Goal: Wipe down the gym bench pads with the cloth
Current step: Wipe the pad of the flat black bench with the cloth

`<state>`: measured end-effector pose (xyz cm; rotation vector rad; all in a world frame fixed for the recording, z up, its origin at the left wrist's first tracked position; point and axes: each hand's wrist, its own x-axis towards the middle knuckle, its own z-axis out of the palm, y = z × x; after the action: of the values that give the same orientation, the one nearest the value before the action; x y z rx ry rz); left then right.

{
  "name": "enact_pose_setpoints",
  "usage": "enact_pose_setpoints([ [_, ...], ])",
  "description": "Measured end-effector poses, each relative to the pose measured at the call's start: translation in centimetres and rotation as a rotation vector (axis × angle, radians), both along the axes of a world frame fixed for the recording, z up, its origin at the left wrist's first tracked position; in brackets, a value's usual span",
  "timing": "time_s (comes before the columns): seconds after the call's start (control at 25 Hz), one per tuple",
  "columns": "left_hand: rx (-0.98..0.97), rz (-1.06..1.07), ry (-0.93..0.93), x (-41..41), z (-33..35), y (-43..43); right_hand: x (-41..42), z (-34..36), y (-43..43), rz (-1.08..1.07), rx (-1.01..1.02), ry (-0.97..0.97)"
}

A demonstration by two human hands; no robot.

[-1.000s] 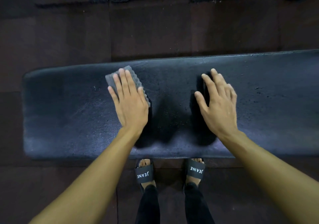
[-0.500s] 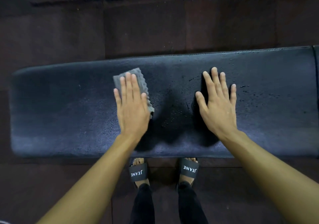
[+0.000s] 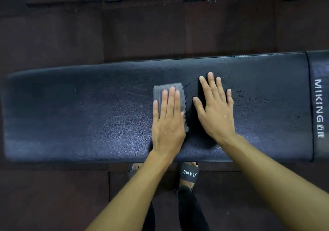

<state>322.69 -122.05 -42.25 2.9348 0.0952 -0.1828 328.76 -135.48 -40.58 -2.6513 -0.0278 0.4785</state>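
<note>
From the head camera, the grey cloth (image 3: 168,90) lies folded flat near the middle of the long black bench pad (image 3: 89,115), its ribbed weave and zigzag right edge showing past the fingers. The left hand (image 3: 167,124) presses it down, fingers straight and close together. The right hand (image 3: 215,113) lies flat on bare pad just beside it, fingers slightly spread. The pad's surface looks grainy and speckled. A second pad (image 3: 318,106), lettered MIKING, adjoins its right end. Dark floor tiles (image 3: 53,35) surround the bench.
</note>
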Motion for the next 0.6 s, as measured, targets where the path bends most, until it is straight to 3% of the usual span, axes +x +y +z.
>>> enact_pose_setpoints([
  [0.12, 0.085, 0.104, 0.074, -4.1, 0.3, 3.5, 0.4, 0.1, -0.1, 0.016, -0.009, 0.016],
  [0.28, 0.056, 0.272, 0.087, -0.1, 0.4, 7.6, 0.7, 0.0, 0.1, 0.025, -0.023, 0.026],
  [0.44, 0.001, 0.179, -0.003, 3.5, 0.0, 3.5, 0.7, -0.2, 0.3, 0.016, -0.038, 0.021],
  [0.6, -0.014, -0.035, 0.004, -2.9, 0.1, 0.3, 0.4, 0.2, 0.0, 0.014, -0.030, 0.026],
])
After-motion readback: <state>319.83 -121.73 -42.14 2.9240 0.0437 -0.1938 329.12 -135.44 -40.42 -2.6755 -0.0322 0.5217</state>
